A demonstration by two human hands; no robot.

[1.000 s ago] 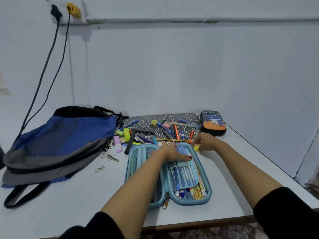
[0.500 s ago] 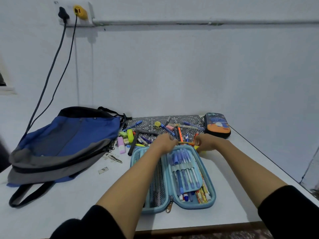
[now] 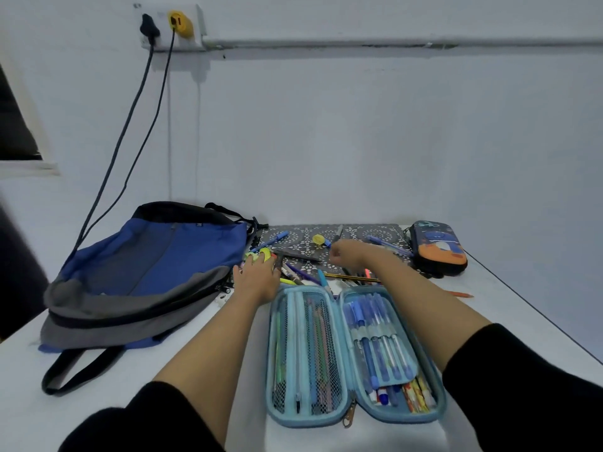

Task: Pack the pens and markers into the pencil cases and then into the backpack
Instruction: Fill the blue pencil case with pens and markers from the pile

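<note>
Two hands reach beyond the open blue pencil case (image 3: 352,353), which lies flat on the table (image 3: 98,412) with pens in both halves. The left hand (image 3: 257,278) rests, fingers stretched, on the green highlighters (image 3: 264,255); the right hand (image 3: 350,256) is above the loose pens (image 3: 303,277) on the patterned mat (image 3: 359,233), fingers curled under, their hold not discernible. The backpack (image 3: 146,272) lies at left, a closed pencil case (image 3: 437,247) far right.

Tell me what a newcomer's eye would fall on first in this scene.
The open light-blue zip pencil case lies flat at the front centre, pens lined up in its right half. Just behind it, the left hand and right hand reach into a scatter of loose coloured pens and markers, and a blue and grey fabric backpack slumps at the left.
</note>
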